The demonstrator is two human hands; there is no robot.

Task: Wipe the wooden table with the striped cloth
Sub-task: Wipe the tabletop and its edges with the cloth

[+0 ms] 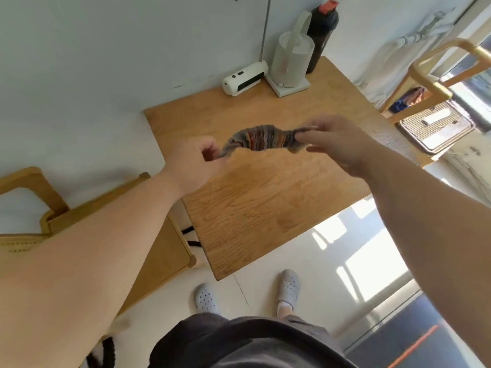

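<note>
Wooden table [265, 208], far-edge kettle [291, 59]; above, striped cloth [263, 141] between left hand [195, 160] and right hand [342, 144], each grip clamped on it.

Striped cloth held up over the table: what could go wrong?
1. The striped cloth is bunched, pinched at its ends by left hand and right hand; it may wipe with little contact.
2. Kettle, dark bottle and white device stand at the far edge of the wooden table; a stroke could knock them.

Bright daylight, sun patches on floor [372, 264], wide-angle edge warping.
</note>
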